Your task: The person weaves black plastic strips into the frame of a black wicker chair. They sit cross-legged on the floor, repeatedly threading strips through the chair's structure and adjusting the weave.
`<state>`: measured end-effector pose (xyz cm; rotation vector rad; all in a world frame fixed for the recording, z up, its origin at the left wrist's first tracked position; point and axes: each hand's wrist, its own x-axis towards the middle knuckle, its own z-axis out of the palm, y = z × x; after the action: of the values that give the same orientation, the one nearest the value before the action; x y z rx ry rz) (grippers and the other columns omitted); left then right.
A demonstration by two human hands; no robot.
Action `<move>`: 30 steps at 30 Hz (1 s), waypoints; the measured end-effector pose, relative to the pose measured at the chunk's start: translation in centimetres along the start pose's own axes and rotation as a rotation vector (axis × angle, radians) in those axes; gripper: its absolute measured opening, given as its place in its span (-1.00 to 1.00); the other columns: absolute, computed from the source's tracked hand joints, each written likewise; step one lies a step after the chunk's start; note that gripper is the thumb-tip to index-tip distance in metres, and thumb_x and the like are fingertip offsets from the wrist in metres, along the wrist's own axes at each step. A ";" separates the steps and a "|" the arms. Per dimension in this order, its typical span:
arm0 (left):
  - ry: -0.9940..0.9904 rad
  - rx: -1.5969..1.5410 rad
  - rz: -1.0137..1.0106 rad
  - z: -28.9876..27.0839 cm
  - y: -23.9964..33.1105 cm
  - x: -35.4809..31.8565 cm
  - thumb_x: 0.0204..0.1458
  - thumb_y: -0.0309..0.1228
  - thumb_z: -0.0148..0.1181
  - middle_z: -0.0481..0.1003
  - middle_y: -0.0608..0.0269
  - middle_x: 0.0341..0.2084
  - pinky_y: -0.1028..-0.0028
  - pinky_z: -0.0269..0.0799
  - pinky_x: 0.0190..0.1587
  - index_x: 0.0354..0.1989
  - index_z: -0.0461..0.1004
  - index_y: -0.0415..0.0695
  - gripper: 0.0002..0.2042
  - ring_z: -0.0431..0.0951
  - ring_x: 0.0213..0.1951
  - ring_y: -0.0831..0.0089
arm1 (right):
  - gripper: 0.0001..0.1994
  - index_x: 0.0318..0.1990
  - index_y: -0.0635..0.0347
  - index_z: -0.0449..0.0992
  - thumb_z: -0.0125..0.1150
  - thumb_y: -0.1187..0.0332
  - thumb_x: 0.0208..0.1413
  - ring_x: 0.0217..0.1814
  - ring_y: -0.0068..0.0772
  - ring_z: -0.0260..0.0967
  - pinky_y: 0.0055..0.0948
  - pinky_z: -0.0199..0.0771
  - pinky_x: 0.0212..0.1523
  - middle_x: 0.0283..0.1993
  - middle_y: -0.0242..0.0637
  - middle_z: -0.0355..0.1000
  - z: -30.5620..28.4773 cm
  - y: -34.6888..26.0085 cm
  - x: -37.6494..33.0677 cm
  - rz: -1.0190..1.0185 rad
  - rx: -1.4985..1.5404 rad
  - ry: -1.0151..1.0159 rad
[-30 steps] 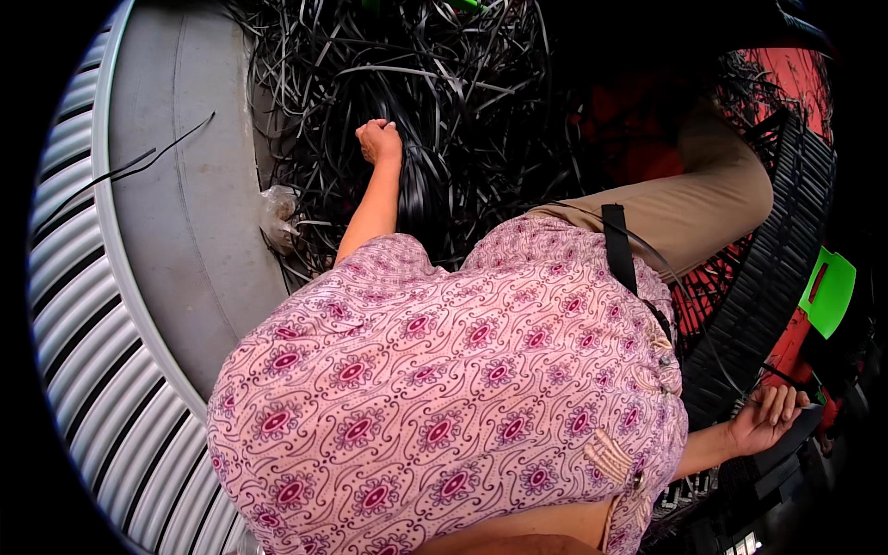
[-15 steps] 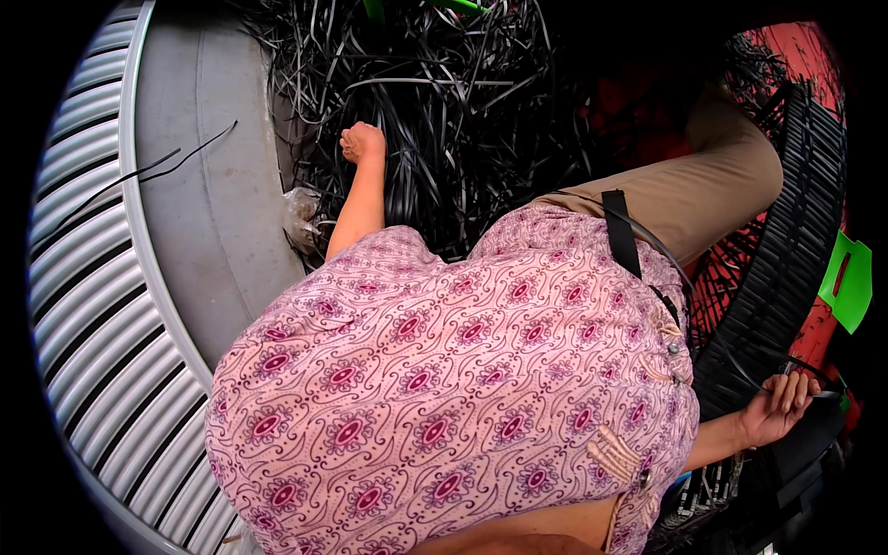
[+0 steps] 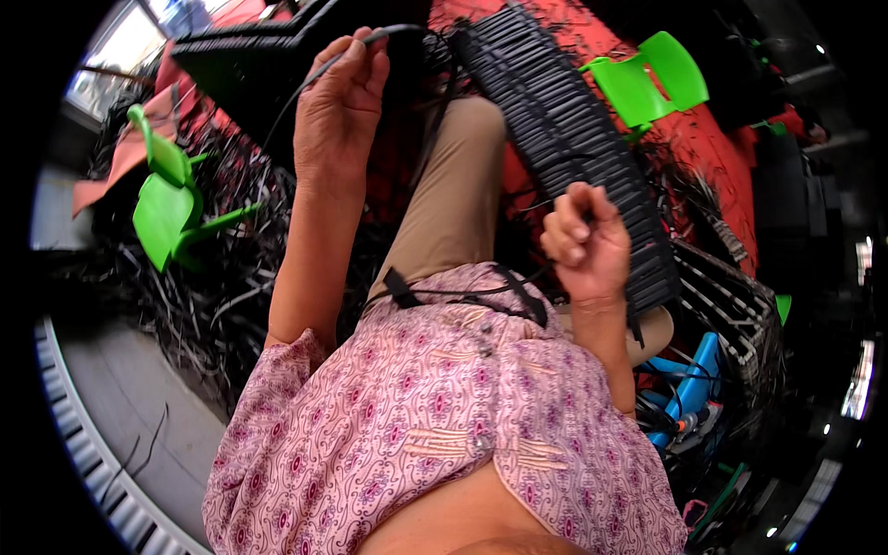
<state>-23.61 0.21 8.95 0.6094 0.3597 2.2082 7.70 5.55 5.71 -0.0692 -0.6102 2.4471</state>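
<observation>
One dark strand (image 3: 319, 69) is now lifted above the woven black panel (image 3: 573, 157), pinched in the raised left hand (image 3: 338, 106), which a second ago was down in the strand pile (image 3: 213, 287). Right hand (image 3: 583, 240), earlier low and open, now curls closed against the panel's edge; weaving looks underway.

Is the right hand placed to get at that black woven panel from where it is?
Probably yes. The right hand, loosely curled, is raised right beside the black woven panel, seemingly already at its edge, and nothing shows between them. The left hand is busy pinching a dark strand.
</observation>
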 end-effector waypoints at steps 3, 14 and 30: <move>-0.119 0.043 0.027 8.0 -2.6 1.1 0.20 -0.60 0.17 0.56 0.05 -0.07 0.44 0.59 0.04 -0.14 0.51 -0.27 -0.90 0.62 -0.04 0.31 | -0.61 0.08 0.17 0.56 -0.03 0.09 0.40 -0.45 -0.44 0.29 -0.53 0.19 -0.49 -0.37 -0.32 0.39 0.9 0.5 -0.3 -0.114 -0.126 0.148; 0.010 0.238 -0.619 4.1 -10.5 -11.1 0.14 -0.54 0.27 0.53 0.32 -0.37 0.59 0.41 -0.25 -0.21 0.50 -0.17 -0.91 0.50 -0.35 0.56 | -0.57 0.12 0.19 0.45 0.02 0.01 0.38 0.14 -0.26 0.43 -0.21 0.38 0.18 -0.02 -0.24 0.52 -0.8 0.6 0.7 -0.241 -0.197 0.219; -0.415 0.928 -0.665 11.1 -8.1 -7.1 0.22 -0.25 0.26 0.54 0.23 -0.16 0.54 0.44 -0.07 0.02 0.49 -0.31 -0.63 0.49 -0.16 0.60 | -0.71 -0.20 0.25 0.47 0.05 0.17 0.40 -0.64 -0.76 -0.02 -0.66 -0.03 -0.64 -0.56 -0.53 0.13 -0.7 -7.1 -3.7 -0.302 -0.409 0.285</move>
<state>-8.55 0.61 12.58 1.1922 1.1841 1.1552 14.73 8.76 7.87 -0.4490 -0.9075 1.9462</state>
